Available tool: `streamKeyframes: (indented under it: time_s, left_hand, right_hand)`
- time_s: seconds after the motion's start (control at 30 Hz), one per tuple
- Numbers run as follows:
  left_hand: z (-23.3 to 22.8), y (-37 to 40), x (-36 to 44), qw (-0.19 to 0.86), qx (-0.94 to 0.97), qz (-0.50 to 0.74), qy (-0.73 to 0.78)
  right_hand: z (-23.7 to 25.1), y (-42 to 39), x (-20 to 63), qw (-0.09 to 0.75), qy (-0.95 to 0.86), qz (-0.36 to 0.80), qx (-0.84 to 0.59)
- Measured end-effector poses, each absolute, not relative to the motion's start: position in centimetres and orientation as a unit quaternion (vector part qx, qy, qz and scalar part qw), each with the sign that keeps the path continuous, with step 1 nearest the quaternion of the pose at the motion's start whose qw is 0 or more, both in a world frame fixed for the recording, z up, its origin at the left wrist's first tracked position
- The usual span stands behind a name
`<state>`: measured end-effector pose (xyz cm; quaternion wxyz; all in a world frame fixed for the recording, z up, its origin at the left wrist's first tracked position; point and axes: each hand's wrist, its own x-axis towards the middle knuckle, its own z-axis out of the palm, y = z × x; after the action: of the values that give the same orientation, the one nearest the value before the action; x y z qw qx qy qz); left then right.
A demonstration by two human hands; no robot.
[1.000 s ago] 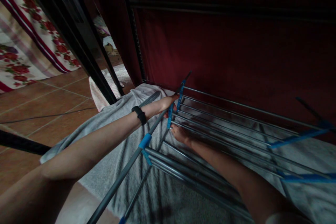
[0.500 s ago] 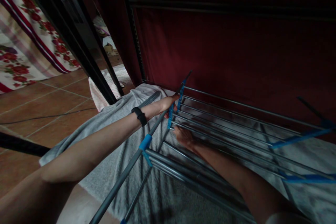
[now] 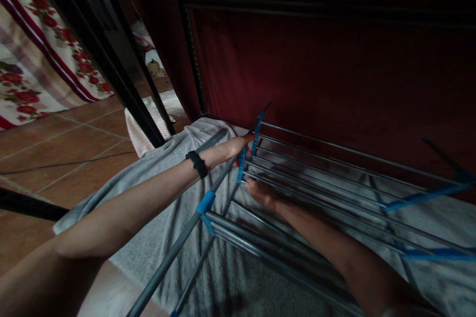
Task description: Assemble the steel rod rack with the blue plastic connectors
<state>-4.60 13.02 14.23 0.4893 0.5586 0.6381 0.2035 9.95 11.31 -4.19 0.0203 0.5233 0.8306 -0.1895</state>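
Observation:
A metal drying rack [image 3: 316,178] with several thin rails and blue plastic joints lies across a grey blanket. My left hand [image 3: 240,146], with a dark band on its wrist, is wrapped round the rack's side pole at a blue bracket [image 3: 241,164]; part of its fingers is hidden behind the pole. Just below, my right hand [image 3: 259,192] closes on the end of a rail beside that same bracket. Nearer to me, a blue sleeve [image 3: 206,202] sits on the side pole, with a second bundle of rails running right from it.
A dark red panel [image 3: 316,74] with a black frame stands right behind the rack. Black metal posts [image 3: 100,54] rise at the left. Beyond them are a tiled floor [image 3: 89,131] with a thin cable, a striped cloth [image 3: 143,124] and a flowered curtain [image 3: 44,49].
Almost nothing differs. Both hands keep their places on the rack, and the right forearm has shifted very slightly.

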Motion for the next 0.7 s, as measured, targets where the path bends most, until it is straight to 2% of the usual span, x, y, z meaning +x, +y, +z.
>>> streamKeyframes:
  time_s: [0.4, 0.7]
  left_hand:
    - [13.9, 13.4, -4.8, 0.486, 0.558, 0.213, 0.638]
    - [14.1, 13.3, -4.7, 0.498, 0.55, 0.206, 0.638]
  right_hand:
    - [-2.9, 12.3, 9.8, 0.012, 0.843, -0.209, 0.496]
    - [-3.5, 9.9, 9.1, -0.001, 0.825, -0.149, 0.546]
